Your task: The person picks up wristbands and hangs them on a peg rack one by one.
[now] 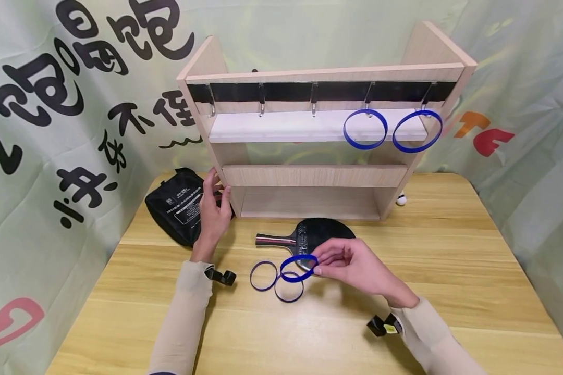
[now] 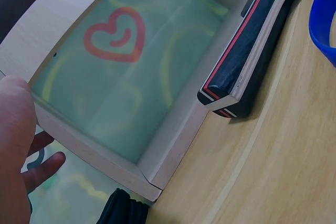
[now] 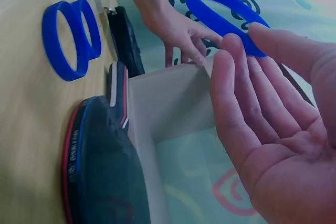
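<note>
Between thumb and fingers my right hand (image 1: 352,263) pinches a blue wristband (image 1: 286,260), raised over the table; the right wrist view shows the same wristband (image 3: 220,22) at the fingertips. Two more blue wristbands, one at the left (image 1: 264,276) and one nearer (image 1: 289,288), lie on the table below it. My left hand (image 1: 214,211) rests against the left side of a wooden shelf rack (image 1: 314,177), fingers at its edge. Two blue wristbands, one (image 1: 365,129) and another (image 1: 417,131), hang from the two rightmost hooks on the rack's black strip (image 1: 288,92).
A black table tennis paddle (image 1: 326,234) lies in front of the rack, just beyond the right hand. To the left is a black pouch (image 1: 180,208). A small white object (image 1: 401,199) sits by the rack's right foot. Printed cloth hangs behind.
</note>
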### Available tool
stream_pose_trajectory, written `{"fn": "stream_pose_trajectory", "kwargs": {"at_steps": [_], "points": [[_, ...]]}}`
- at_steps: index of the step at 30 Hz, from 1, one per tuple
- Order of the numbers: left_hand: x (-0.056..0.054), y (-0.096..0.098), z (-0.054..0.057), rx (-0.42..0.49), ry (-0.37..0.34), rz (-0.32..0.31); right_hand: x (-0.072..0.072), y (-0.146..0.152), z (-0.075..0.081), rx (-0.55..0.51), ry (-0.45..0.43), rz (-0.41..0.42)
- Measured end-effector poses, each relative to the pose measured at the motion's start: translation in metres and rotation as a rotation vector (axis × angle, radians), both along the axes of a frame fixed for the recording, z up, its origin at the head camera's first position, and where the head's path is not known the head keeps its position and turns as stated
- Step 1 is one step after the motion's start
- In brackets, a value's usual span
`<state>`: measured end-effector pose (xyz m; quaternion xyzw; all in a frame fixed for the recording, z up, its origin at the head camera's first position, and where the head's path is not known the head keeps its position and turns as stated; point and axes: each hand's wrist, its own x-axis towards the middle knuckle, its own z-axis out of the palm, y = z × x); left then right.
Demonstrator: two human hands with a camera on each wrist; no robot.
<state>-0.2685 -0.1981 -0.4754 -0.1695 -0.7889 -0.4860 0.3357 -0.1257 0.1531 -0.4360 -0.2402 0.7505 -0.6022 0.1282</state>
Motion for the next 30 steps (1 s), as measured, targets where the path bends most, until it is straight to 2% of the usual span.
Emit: {"fn": "stream_pose_trajectory", "kwargs": {"at_steps": [10,20,30], "points": [[-0.001,0.0,-0.001,0.008,0.008,-0.01,-0.006,-0.007,0.019,-0.085,0.037,-0.138],[-0.001,0.002,0.0,0.011,0.003,0.01,-0.021,-0.023,0.045,-0.349,0.14,-0.24],[0.021,0.016,0.026,-0.001,0.026,0.019,-0.04,-0.036,0.07,-0.533,0.181,-0.35]]}}
